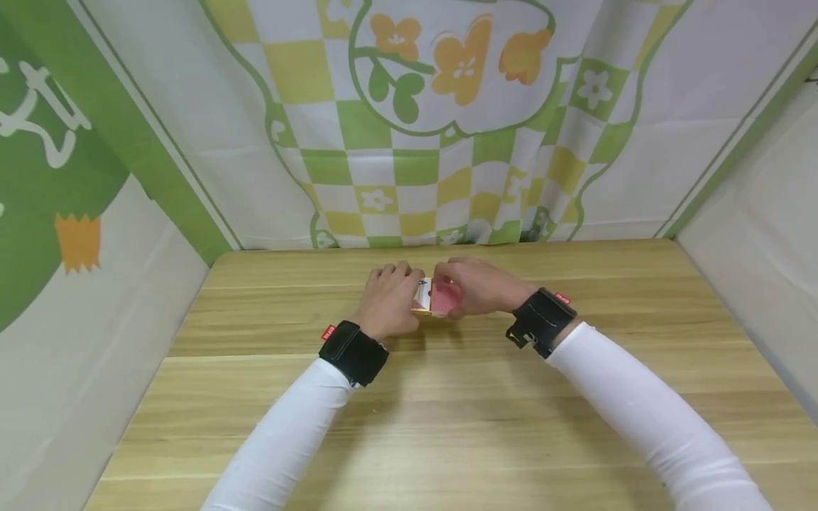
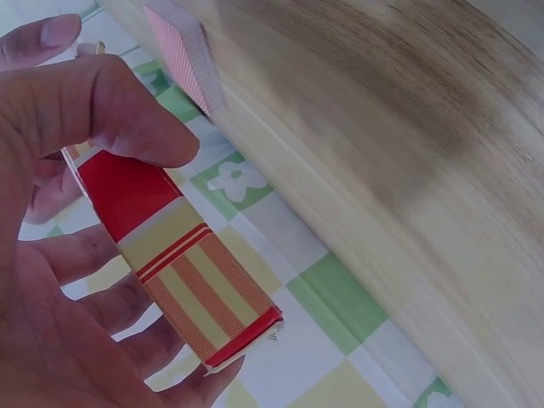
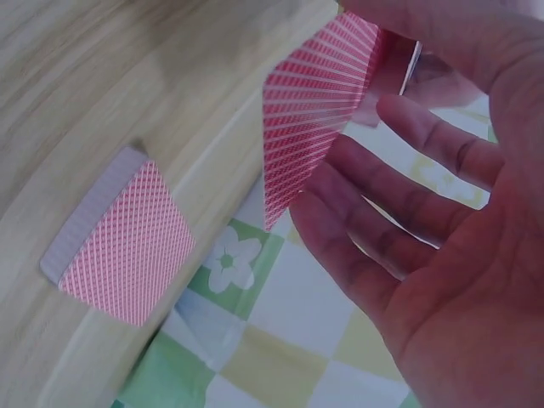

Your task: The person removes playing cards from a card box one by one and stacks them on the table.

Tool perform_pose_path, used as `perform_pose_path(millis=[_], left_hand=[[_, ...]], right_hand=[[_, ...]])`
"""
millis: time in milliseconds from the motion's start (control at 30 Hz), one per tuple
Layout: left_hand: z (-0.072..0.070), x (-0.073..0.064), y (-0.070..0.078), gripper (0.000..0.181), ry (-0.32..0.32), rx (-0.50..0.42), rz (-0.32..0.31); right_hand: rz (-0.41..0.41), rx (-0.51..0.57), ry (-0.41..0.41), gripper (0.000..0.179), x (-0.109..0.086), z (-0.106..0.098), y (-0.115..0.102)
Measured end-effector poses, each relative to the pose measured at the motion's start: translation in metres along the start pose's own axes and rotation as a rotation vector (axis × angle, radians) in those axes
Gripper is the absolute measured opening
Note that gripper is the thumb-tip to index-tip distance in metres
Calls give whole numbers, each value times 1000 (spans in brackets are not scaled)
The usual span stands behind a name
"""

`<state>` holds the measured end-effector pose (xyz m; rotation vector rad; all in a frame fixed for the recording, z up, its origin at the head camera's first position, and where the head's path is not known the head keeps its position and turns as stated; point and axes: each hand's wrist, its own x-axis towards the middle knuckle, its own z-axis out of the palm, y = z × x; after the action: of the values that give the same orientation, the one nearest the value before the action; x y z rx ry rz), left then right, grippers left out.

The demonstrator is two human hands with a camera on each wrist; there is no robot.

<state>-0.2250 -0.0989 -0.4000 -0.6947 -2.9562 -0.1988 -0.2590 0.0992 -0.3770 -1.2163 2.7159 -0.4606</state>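
Note:
My left hand [image 1: 390, 301] holds a playing-card box [image 2: 183, 263], red with beige and orange stripes, its thumb lying across the narrow side. From above, a white face marked with an A [image 1: 424, 289] shows between the hands. My right hand [image 1: 482, 285] pinches red-backed playing cards [image 3: 314, 110] near the thumb and index finger, the other fingers spread loosely behind. In the head view these cards [image 1: 445, 298] sit right beside the box. A red-backed deck of cards [image 3: 127, 246] rests on the table in the right wrist view; the head view does not show it separately.
The wooden table [image 1: 447, 419] extends toward me on both sides of the hands. Behind its far edge hangs a green, yellow and white checked curtain [image 1: 415, 167]. Fabric walls [image 1: 760, 191] stand at left and right.

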Motion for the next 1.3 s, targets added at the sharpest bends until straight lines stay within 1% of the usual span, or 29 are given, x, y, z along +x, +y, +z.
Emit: perform_pose_path(millis=[200, 400, 533, 700, 833, 900, 1000, 1100, 1300], left_hand=[[2, -3, -5, 69, 1, -20, -26], [3, -5, -9, 67, -1, -15, -45], [5, -6, -11, 66, -9, -14, -55], [7, -7, -12, 64, -17, -15, -54], [7, -8, -12, 65, -21, -13, -54], [7, -8, -12, 65, -20, -17, -55], [6, -8, -12, 65, -23, -25, -55], [6, -8, -12, 64, -30, -36, -53], [6, -9, -12, 64, -33, -41, -54]], right_hand=[[62, -27, -75, 56, -6, -7, 2], [133, -48, -152, 65, -11, -17, 8], [172, -69, -170, 67, -12, -20, 13], [235, -94, -192, 62, -8, -21, 17], [269, -97, -221, 48, -4, -19, 22], [293, -80, -233, 42, -1, -18, 25], [337, -64, -221, 41, 2, -18, 29], [394, -53, -193, 49, 5, -17, 32], [501, -28, -139, 56, 9, -17, 35]])
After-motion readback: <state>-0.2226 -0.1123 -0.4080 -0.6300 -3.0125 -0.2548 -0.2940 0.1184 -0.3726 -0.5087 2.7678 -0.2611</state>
